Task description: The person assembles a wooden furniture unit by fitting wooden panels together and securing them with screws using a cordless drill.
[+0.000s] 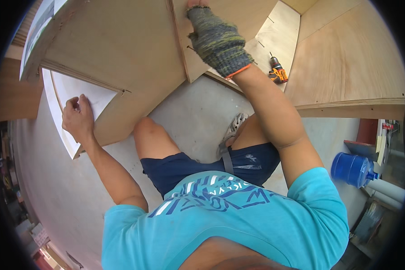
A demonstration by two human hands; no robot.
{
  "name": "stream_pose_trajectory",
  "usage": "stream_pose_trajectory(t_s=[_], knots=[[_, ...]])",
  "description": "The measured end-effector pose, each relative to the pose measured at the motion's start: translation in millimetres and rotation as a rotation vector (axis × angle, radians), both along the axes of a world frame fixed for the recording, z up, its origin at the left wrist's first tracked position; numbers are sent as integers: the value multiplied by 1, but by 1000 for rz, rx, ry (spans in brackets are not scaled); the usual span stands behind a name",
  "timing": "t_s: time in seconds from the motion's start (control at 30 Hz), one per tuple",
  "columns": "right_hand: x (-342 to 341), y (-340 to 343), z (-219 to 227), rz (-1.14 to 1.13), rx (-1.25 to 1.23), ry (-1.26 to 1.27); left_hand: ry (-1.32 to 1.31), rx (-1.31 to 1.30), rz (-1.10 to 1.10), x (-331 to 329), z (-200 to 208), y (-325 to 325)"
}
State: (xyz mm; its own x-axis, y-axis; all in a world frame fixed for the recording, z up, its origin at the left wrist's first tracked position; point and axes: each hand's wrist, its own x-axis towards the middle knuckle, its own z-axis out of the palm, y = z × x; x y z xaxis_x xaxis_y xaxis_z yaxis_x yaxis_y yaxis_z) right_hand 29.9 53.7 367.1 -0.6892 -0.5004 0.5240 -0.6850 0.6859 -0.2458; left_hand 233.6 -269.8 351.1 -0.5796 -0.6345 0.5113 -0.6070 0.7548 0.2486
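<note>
Fingers of my left hand half curled at white curved board, lower left of big plywood panel; can't tell if gripping. Panel stands just above my left knee. My right hand, in grey-green glove, over plywood just right of panel; fingertips cut off by view's top edge, can't tell grip. Orange-black drill lies right of panel, past glove. Blue water bottle far right, lower than panel.
</note>
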Motion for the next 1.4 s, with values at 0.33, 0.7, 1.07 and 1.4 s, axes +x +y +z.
stream_pose_trajectory(t_s=[0.33, 0.7, 1.07, 1.4], knots=[[9, 1, 4, 9, -184, -32, -29, -30, 12, -3, -5, -5], [15, -5, 1, -5, -152, -138, -93, 36, 24, -1, -5, 0], [7, -3, -3, 63, -222, 31, -14, 15, -4, -2, 3, -1], [19, -3, 9, 47, -177, -93, 17, -12, 20, 5, 7, 7]])
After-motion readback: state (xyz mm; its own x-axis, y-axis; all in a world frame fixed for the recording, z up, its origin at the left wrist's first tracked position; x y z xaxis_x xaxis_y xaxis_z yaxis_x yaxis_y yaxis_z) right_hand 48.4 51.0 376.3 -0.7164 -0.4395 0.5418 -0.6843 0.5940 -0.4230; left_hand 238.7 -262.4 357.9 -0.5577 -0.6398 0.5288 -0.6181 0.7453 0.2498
